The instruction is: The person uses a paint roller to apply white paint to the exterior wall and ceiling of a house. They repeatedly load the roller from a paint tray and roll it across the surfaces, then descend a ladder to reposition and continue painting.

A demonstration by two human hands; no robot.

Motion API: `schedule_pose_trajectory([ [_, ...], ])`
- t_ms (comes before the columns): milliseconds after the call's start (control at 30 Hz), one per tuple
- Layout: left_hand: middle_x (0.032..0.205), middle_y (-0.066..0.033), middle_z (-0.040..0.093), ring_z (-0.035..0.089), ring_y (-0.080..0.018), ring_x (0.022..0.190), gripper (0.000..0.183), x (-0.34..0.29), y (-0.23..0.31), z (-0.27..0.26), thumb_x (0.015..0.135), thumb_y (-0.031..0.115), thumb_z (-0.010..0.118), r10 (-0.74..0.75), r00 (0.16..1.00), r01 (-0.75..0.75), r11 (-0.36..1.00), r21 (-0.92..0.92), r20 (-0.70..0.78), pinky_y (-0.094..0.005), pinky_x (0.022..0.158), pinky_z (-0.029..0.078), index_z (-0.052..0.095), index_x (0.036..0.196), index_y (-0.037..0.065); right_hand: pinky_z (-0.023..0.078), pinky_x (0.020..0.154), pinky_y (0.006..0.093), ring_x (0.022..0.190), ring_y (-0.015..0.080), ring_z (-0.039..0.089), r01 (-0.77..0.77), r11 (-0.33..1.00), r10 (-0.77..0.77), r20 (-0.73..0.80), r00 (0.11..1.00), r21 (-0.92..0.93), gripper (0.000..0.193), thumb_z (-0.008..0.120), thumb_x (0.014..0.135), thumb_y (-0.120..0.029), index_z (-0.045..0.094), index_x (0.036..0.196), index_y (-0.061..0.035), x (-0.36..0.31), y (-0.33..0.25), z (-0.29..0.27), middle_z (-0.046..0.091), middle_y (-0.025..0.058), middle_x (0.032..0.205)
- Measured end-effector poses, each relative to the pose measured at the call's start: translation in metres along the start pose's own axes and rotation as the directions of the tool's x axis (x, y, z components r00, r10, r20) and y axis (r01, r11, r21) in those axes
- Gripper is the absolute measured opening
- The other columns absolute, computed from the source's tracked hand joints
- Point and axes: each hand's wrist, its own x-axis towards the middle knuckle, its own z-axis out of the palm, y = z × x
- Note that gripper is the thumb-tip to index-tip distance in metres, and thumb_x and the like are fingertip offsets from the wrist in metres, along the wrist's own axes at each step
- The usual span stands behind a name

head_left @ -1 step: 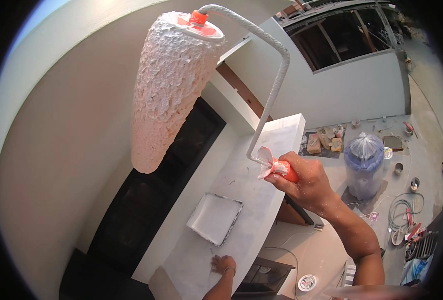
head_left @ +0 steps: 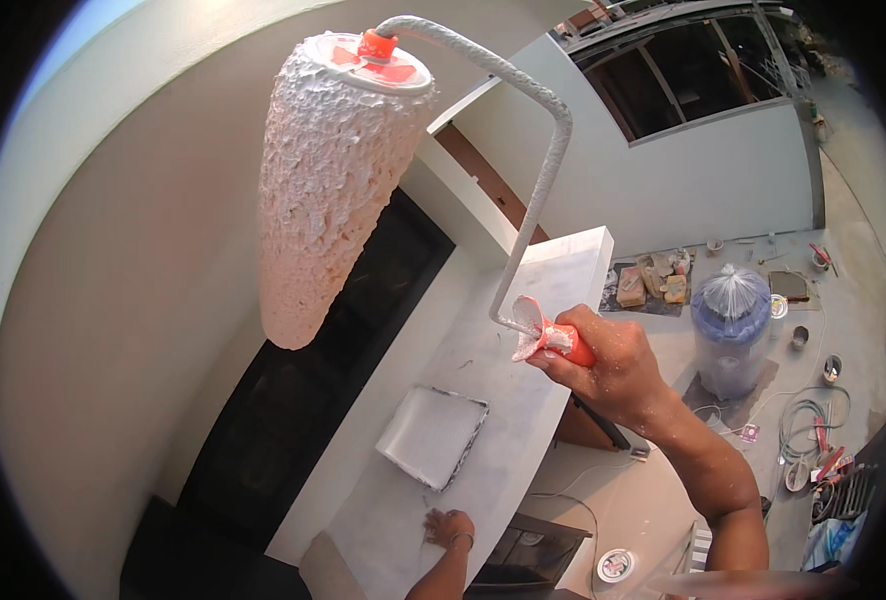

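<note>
My right hand (head_left: 618,362) is closed round the orange handle of a paint roller (head_left: 338,190) and holds it up in the air. Thick white paint covers the roller's sleeve and coats its bent wire frame. Its sleeve hangs at the upper left, in front of the beige wall (head_left: 153,260); I cannot tell whether the two touch. My left hand (head_left: 450,527) rests with fingers spread on a white ledge (head_left: 523,370). Just beyond it on the ledge lies a shallow paint tray (head_left: 433,437) with white paint in it and dark, smeared edges.
A dark window (head_left: 313,380) runs along the ledge's left side. Lower down at the right stand a large plastic-wrapped container (head_left: 729,330), stacked blocks (head_left: 653,280), a coiled hose (head_left: 803,425) and several small pots. A round white lid or tub (head_left: 616,566) sits near the bottom edge.
The roller has shifted slightly left and turned a little on my right side. My left hand stays on the ledge, and the tray has not moved.
</note>
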Motion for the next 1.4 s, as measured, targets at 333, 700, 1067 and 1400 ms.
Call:
schedule_pose_trajectory([
  [333, 0.167, -0.0103, 0.033, 0.028, -0.0336, 0.155, 0.061, -0.002, 0.012, -0.008, 0.101, 0.034, 0.042, 0.022, 1.0, -0.022, 0.999, -0.049, -0.013, -0.0619, 0.124, 0.022, 0.041, 0.156, 0.01, 0.051, 0.055, 0.0365, 0.059, 0.0284, 0.067, 0.013, 0.998, -0.014, 0.02, 1.0, 0.06, 0.037, 0.082, 0.089, -0.036, 0.061, 0.095, -0.0059, 0.015, -0.003, 0.015, 0.066, 0.0108, 0.069],
  [700, 0.167, -0.0114, 0.033, 0.029, -0.0345, 0.155, 0.06, 0.0, 0.011, -0.006, 0.101, 0.032, 0.042, 0.027, 0.999, -0.028, 0.998, -0.057, -0.025, -0.0641, 0.123, 0.022, 0.041, 0.156, 0.008, 0.045, 0.07, 0.03, 0.074, 0.013, 0.051, -0.483, 0.785, 0.332, 0.395, 0.856, 0.387, 0.033, 0.067, 0.099, -0.034, 0.063, 0.101, -0.001, -0.016, 0.036, 0.001, 0.057, 0.0025, 0.078],
  [1067, 0.166, -0.0117, 0.034, 0.03, -0.0354, 0.154, 0.06, 0.005, 0.012, 0.0, 0.1, 0.033, 0.043, 0.017, 1.0, -0.018, 0.999, -0.042, -0.023, -0.0643, 0.122, 0.023, 0.042, 0.155, 0.007, 0.041, 0.06, 0.0286, 0.065, 0.0087, 0.044, -0.449, 0.692, 0.322, 0.314, 0.893, 0.566, 0.056, 0.051, 0.106, -0.057, 0.062, 0.1, -0.0018, 0.011, 0.031, 0.027, 0.048, -0.0029, 0.07],
  [1400, 0.166, -0.0109, 0.034, 0.03, -0.0347, 0.155, 0.059, 0.004, 0.013, -0.002, 0.1, 0.032, 0.042, 0.012, 0.999, -0.013, 0.999, -0.037, -0.037, -0.0645, 0.122, 0.023, 0.043, 0.154, 0.008, 0.04, 0.057, 0.0268, 0.06, 0.0066, 0.044, -0.298, 0.701, 0.243, 0.176, 0.954, 0.648, 0.062, 0.049, 0.104, -0.063, 0.062, 0.097, -0.0029, 0.04, 0.022, 0.047, 0.046, -0.0035, 0.063],
])
